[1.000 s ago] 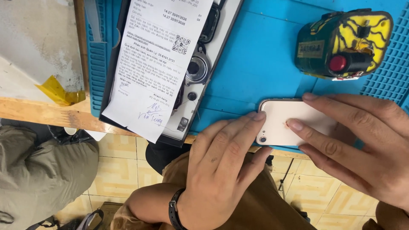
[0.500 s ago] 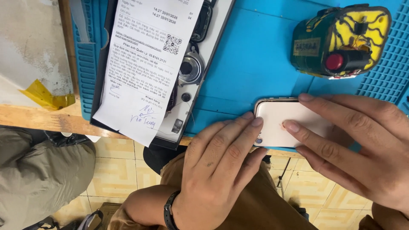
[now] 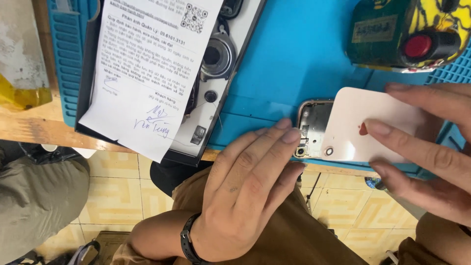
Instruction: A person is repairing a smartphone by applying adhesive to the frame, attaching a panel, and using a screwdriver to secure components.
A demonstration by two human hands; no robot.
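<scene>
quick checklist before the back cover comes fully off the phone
1. Left hand steadies the phone at its corner: ok.
2. Right hand fingers rest on the back cover: ok.
3. Back cover shifted off the frame, insides showing at the left end: ok.
4. Any cable joining cover and frame: cannot tell.
5. Phone fully on the blue mat: not ok, it sits at the table edge.
6. Paper slip and tray apart from the phone: ok.

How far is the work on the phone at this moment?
Done: the pale back cover sits shifted off the phone frame, whose inside shows at the left end. In hand: the right hand holds the cover, and the left hand steadies the frame. Left: the cover still overlaps most of the frame.
</scene>
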